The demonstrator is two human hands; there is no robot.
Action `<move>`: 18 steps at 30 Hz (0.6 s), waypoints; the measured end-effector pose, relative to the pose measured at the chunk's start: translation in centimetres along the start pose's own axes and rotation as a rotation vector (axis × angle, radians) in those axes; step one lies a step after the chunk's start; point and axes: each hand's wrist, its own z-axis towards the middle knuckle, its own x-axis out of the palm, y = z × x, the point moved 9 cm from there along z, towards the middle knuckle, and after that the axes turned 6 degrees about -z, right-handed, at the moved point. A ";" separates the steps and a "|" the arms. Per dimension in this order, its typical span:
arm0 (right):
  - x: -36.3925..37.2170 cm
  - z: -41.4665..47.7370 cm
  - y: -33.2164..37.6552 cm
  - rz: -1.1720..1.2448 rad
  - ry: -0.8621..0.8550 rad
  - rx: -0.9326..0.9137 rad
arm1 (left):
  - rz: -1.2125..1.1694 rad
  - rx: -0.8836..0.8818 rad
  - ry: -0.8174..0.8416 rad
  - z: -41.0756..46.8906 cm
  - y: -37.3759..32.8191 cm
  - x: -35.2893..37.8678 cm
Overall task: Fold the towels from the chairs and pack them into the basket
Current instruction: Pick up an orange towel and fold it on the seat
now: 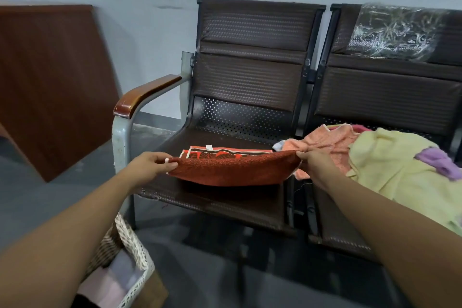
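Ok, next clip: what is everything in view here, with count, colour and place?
left chair: 1, dark brown, by wall
right chair: 1, dark brown, beside it
red towel: 1, red patterned, over left chair's seat
peach towel: 1, peach, right chair's seat
yellow towel: 1, pale yellow, right chair's seat
purple cloth: 1, lilac, on yellow towel
plastic wrap: 1, clear, right chair's backrest
basket: 1, lace-lined, floor lower left
wooden board: 1, reddish brown, far left
left hand: 1, pinches red towel's left corner
right hand: 1, pinches its right corner

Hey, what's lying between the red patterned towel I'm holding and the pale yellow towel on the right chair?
In the head view, a crumpled peach-orange towel lies between the red patterned towel and the pale yellow towel.
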 end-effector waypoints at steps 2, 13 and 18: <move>-0.1 0.0 -0.3 -0.038 0.002 0.046 | -0.110 0.012 0.082 0.0 -0.1 0.5; 1.1 2.8 -0.3 -0.503 -0.020 -0.082 | -0.077 -0.120 -0.059 5.1 3.4 0.9; 2.3 6.5 0.8 -0.603 -0.113 -0.164 | 0.010 -0.066 -0.299 9.0 3.6 0.0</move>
